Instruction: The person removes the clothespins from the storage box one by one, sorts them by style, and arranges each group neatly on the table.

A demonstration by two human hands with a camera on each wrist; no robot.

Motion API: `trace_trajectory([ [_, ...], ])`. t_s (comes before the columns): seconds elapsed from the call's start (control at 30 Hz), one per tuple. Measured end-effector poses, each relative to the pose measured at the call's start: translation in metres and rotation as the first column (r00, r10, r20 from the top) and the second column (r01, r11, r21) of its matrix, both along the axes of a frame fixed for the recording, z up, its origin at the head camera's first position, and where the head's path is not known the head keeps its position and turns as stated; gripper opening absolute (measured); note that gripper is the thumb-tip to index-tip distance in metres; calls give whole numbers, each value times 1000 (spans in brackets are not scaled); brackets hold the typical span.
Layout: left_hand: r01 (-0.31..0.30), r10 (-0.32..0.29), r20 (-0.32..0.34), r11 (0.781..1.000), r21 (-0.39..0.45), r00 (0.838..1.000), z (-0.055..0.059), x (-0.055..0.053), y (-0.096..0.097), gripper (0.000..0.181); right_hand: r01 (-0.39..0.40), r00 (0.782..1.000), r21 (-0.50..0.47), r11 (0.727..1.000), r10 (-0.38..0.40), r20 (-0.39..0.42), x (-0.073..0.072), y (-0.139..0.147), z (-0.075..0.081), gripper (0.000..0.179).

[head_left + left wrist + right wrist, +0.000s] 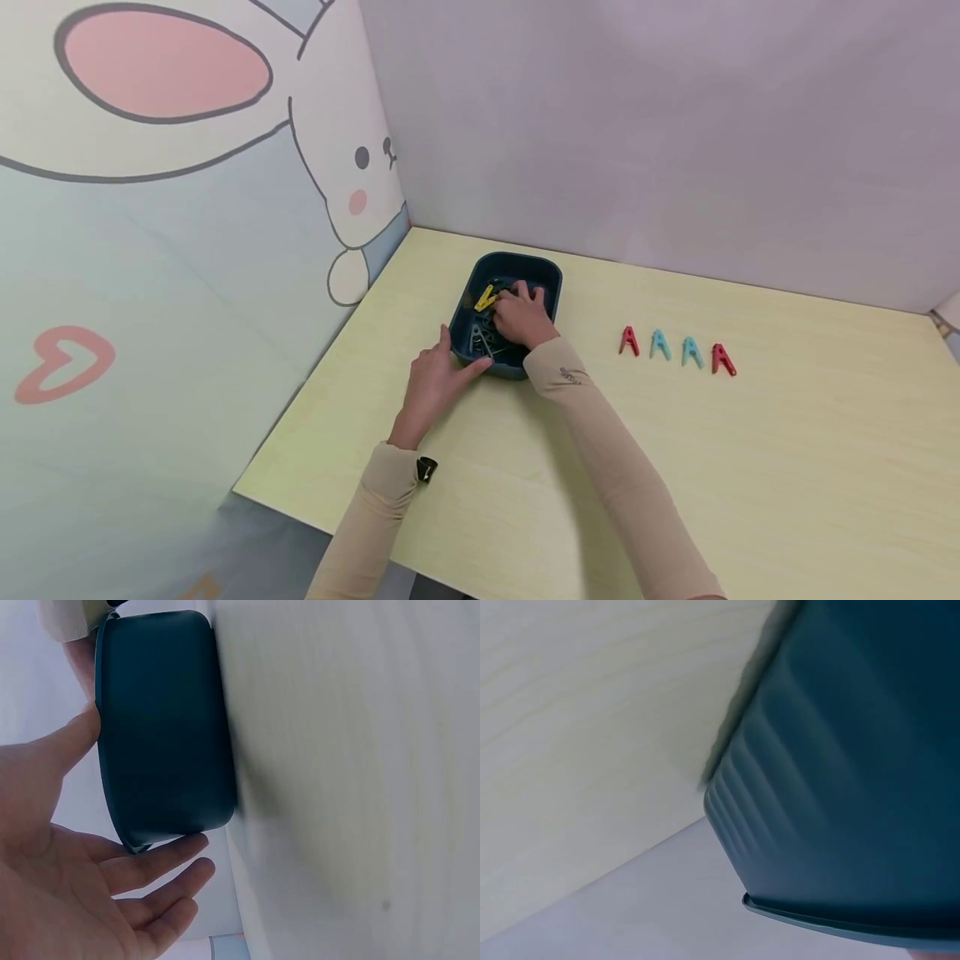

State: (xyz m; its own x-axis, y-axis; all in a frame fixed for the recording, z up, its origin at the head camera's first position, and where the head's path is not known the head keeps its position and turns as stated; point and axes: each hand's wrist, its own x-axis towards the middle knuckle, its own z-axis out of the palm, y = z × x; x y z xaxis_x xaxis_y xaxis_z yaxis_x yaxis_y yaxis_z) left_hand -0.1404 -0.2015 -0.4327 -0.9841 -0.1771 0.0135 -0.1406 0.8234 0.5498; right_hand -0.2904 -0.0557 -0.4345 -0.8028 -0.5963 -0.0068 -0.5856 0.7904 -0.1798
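Note:
A dark teal plastic bin (507, 372) stands on the table with clothespins inside. My left hand (433, 379) spans its near left corner. The thumb lies at the near rim, and in the left wrist view the extended index finger touches the side wall (161, 727). My right hand (522, 317) reaches down into the bin, fingers bent among the clothespins; whether it pinches one I cannot tell. Right by those fingers is a yellow clothespin (485, 298), and a greyish clothespin (478, 339) lies nearer. The right wrist view shows the bin's ribbed outer wall (795, 787), the hand mostly hidden.
To the right of the bin, a row of clothespins lies on the pale wooden table (750, 467): a red clothespin (629, 340), two light blue clothespins (660, 344), then another red clothespin (723, 359). A grey backdrop (660, 150) rises behind, and a rabbit-print panel (187, 275) borders the left.

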Motion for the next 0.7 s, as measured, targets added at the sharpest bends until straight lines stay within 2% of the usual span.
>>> trace_trajectory([
  [0.1,0,0,5,1000,3,1000,0,0,0,108,6,1000,9,1000,-6,-6,0,-1,0,34],
  [0.47,1,-1,-5,1000,2,1000,-1,0,0,107,4,997,23,1000,-5,71,-1,-2,0,37],
  [0.57,3,-2,-4,1000,6,1000,-1,-1,0,107,9,998,-5,1000,-8,55,1,-2,1,33],
  [0.7,7,-7,-9,1000,3,1000,0,1,-1,107,5,1000,-75,997,-6,-13,3,-1,3,28],
])
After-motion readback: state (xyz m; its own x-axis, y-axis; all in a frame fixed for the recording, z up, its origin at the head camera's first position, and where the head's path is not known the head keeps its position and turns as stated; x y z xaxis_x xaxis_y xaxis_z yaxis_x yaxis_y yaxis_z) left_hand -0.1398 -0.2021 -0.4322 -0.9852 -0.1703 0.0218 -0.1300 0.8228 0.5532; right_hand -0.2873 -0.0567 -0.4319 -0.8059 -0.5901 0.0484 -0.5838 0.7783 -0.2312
